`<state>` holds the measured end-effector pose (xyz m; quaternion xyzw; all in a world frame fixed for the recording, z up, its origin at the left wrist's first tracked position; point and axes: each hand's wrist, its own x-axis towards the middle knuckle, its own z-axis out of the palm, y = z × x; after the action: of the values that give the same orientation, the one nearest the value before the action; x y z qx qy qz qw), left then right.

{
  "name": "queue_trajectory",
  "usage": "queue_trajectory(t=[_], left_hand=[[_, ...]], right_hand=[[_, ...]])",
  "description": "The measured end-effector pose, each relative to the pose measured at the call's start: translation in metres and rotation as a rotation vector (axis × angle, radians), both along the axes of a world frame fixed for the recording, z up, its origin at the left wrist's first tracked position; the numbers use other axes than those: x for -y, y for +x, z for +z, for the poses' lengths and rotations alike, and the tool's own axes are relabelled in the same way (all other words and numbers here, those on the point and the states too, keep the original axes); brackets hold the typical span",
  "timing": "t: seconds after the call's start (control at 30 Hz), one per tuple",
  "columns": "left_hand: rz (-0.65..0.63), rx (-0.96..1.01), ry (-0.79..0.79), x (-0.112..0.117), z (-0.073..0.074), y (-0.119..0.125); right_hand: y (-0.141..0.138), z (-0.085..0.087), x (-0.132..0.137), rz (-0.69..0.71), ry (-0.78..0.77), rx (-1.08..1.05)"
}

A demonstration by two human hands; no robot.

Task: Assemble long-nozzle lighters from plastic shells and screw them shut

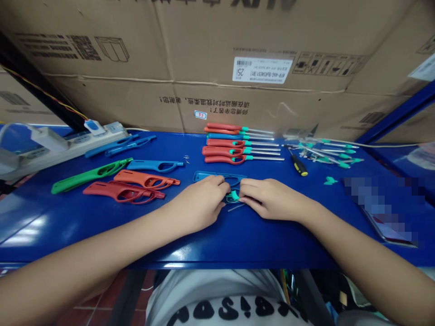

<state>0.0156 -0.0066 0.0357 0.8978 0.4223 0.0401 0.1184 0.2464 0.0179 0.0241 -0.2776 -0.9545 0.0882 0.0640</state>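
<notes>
My left hand (209, 199) and my right hand (268, 197) meet at the middle of the blue table, fingers closed. Between them is a small green trigger piece (233, 195) with thin wire around it. My right thumb and fingers pinch its right side. The left fingertips curl by its other side, and what they grip is hidden. Just beyond the hands lies an open blue lighter shell half (204, 175), partly covered by my fingers. A thin metal rod (235, 207) shows below the green piece.
Assembled lighters (224, 151) are lined up at the back. Loose shells (125, 192) lie left, near small screws (186, 159) and a power strip (68, 147). To the right are a screwdriver (299, 165), a pile of metal-and-green inner parts (326, 151) and a phone (384, 213). Cardboard (190, 59) stands behind.
</notes>
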Motion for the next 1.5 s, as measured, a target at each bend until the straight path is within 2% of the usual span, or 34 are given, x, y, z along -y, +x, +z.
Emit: queue_trajectory(t=[0.23,0.73,1.23,1.5], left_hand=[[0.028,-0.064,0.011,0.001,0.004,0.006],[-0.022,0.123,-0.022,-0.002,-0.004,-0.005],[-0.014,0.154,-0.026,-0.002,-0.007,-0.006],[-0.034,0.100,0.039,0.002,-0.007,-0.006]], right_hand=[[-0.001,0.001,0.000,-0.008,-0.017,0.006],[-0.001,0.001,0.001,0.004,-0.026,-0.027],[0.001,-0.004,-0.002,0.042,0.035,-0.073],[-0.001,-0.002,0.000,0.045,0.108,0.013]])
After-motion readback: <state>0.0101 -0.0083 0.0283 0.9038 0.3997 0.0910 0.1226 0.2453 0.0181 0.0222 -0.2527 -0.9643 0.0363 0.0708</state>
